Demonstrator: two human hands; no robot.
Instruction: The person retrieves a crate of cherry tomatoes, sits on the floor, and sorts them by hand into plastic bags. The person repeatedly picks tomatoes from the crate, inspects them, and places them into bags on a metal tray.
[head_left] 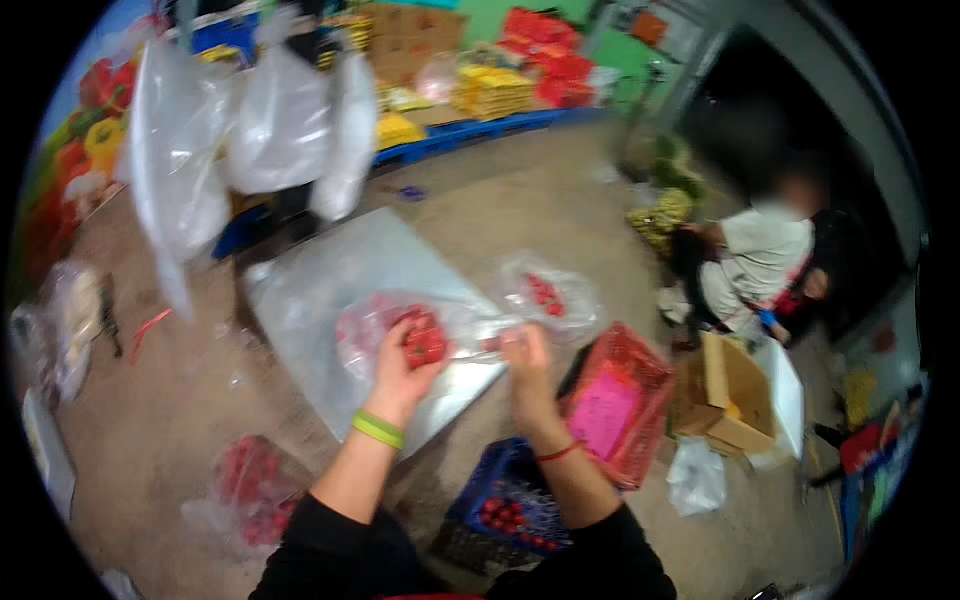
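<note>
Over the metal tabletop (pixel 330 270), a clear plastic bag (pixel 375 320) bulges with red produce (pixel 427 340), whose exact kind is blurred. My left hand (pixel 402 362) is closed round the filled part, its fingers wrapped on the red contents. Drawn out to the right, the bag's end (pixel 475 325) runs to my right hand (pixel 526 368), which is closed on it. Just beyond that hand lies another clear bag (pixel 575 305) with a few small red pieces inside.
Right of the table stand a red crate (pixel 655 375) with a pink sheet, a blue crate (pixel 470 500) holding small red round produce, and a cardboard box (pixel 715 400). Bagged red produce (pixel 250 480) lies on the floor at left. Plastic bags (pixel 285 125) hang ahead. A person (pixel 765 250) sits at right.
</note>
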